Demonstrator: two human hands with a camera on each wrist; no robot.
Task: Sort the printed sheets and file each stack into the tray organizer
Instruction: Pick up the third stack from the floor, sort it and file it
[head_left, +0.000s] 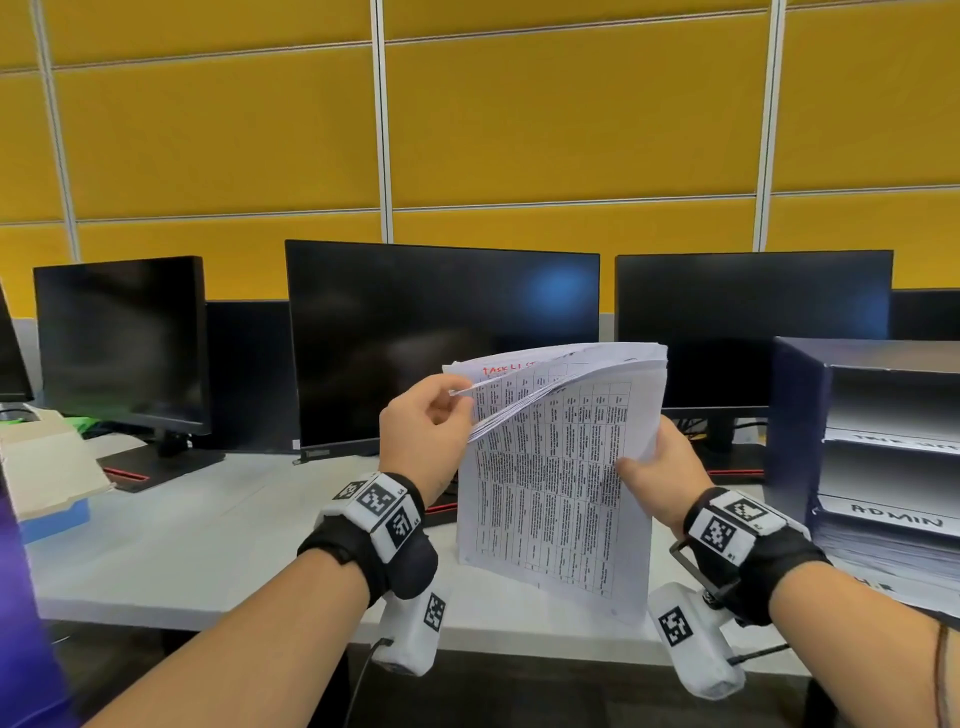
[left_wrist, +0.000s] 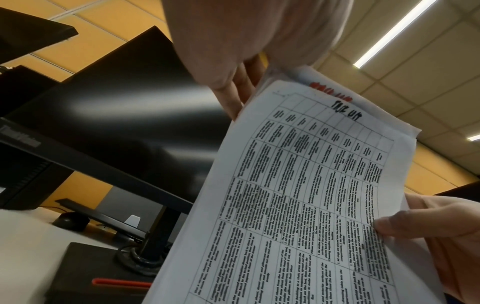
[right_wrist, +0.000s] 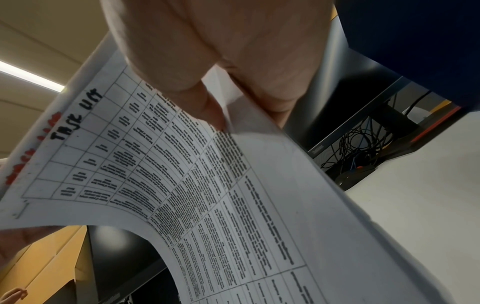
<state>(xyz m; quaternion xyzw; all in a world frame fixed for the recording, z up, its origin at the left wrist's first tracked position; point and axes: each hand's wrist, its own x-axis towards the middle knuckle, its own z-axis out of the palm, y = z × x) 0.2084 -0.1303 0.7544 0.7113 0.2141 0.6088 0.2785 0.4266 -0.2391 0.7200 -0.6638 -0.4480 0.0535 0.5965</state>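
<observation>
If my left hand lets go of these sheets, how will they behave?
Probably floppy: the sheets already curl where the left hand peels their corners back. They would likely flop closed. The right hand pinches one edge only, so loose pages might slip.

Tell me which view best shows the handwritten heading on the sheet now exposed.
The right wrist view: the black heading sits near and sharp atop the table grid. The left wrist view shows it smaller and blurrier. In the head view, turned-back sheets cover it.

sheet print: table text on the printed sheets (head_left: 556, 488) too small and blurred to read
tray organizer (head_left: 795, 431): cut off by the right edge
right hand (head_left: 662, 467): fingers hidden behind the sheets
top tray label: blurred, unreadable
</observation>
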